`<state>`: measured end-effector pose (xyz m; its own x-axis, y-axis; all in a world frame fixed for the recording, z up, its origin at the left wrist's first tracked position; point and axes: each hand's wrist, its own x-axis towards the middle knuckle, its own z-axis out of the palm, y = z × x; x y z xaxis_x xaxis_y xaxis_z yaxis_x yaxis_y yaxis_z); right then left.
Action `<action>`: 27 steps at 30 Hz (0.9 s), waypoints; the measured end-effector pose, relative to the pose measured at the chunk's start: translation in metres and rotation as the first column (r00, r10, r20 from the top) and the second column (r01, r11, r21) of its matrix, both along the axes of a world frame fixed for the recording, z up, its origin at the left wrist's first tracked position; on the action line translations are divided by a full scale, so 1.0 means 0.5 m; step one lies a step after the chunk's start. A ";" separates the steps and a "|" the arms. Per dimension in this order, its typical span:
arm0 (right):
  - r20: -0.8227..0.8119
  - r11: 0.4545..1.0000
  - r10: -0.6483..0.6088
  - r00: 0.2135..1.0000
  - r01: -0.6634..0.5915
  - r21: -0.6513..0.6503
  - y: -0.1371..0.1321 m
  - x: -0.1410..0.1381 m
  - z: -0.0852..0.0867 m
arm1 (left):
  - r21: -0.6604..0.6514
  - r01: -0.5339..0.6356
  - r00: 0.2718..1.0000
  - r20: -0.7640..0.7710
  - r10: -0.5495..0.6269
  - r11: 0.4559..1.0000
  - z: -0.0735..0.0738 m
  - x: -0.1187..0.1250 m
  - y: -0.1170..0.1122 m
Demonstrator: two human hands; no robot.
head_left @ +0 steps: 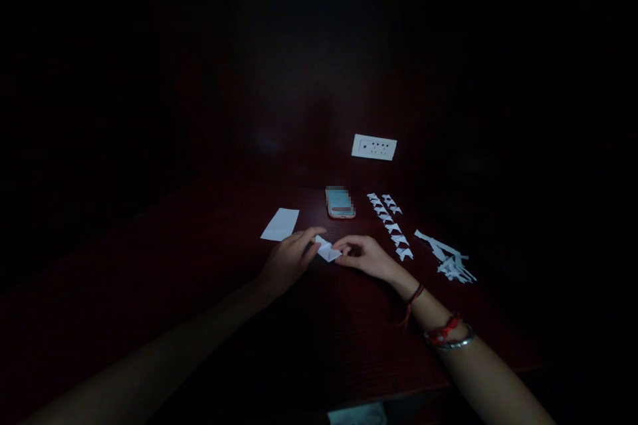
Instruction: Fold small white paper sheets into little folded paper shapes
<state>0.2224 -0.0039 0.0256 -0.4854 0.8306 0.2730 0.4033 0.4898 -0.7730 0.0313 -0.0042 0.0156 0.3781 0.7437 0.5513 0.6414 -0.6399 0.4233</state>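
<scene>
A small folded piece of white paper [327, 250] lies between my two hands, low over the dark red table. My left hand [292, 259] grips its left end with thumb and fingers. At its right corner, my right hand [366, 255] pinches the paper between thumb and forefinger. Just beyond my left hand rests a flat white sheet of paper [280, 224]. Several small folded paper pieces [391, 228] are set out in two rows to the right of my right hand.
A phone [339, 202] with a lit screen stands behind the hands. Loose paper strips and scraps [451, 265] are heaped at the right. A white socket panel [374, 147] is on the dark surface behind the table [199, 239]. The surroundings are very dark.
</scene>
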 end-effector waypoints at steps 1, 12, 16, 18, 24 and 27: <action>0.025 1.000 -0.008 1.000 0.007 0.015 0.000 0.001 0.000 | 0.020 0.002 1.000 -0.004 -0.002 1.000 0.002 0.002 -0.002; 0.130 0.980 -0.051 0.990 0.024 0.199 -0.006 -0.001 0.007 | -0.055 -0.034 0.997 0.070 0.038 0.998 -0.004 0.003 0.008; 0.127 0.982 -0.045 0.991 0.021 0.187 -0.001 0.001 0.005 | -0.119 0.006 0.992 0.125 0.009 0.993 -0.007 0.003 0.012; 0.134 0.982 -0.089 0.987 0.064 0.180 0.004 0.003 0.000 | -0.146 0.015 0.994 0.108 0.001 0.989 -0.011 0.004 0.013; 0.110 0.941 -0.331 0.937 0.318 0.120 0.014 0.009 -0.018 | -0.187 -0.005 0.996 -0.090 -0.013 0.982 -0.027 0.008 0.012; 0.231 0.944 -0.314 0.921 0.277 0.179 0.012 0.007 -0.021 | -0.136 -0.026 0.986 -0.170 0.003 0.990 -0.028 0.012 0.009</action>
